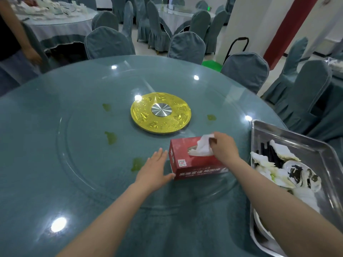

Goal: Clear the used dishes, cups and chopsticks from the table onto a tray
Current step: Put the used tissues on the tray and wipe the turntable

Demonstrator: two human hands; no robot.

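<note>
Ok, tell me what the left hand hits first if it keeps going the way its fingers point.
Probably the tissue box: the left hand lies flat beside its left end, fingertips already about touching it.

Red tissue box (196, 160), gold turntable hub (160, 113)

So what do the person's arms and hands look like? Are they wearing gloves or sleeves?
No gloves and no sleeves in view. Both forearms are bare up to the bottom edge of the picture, and the left hand and right hand are bare too. No watch, ring or bracelet shows on either one.
</note>
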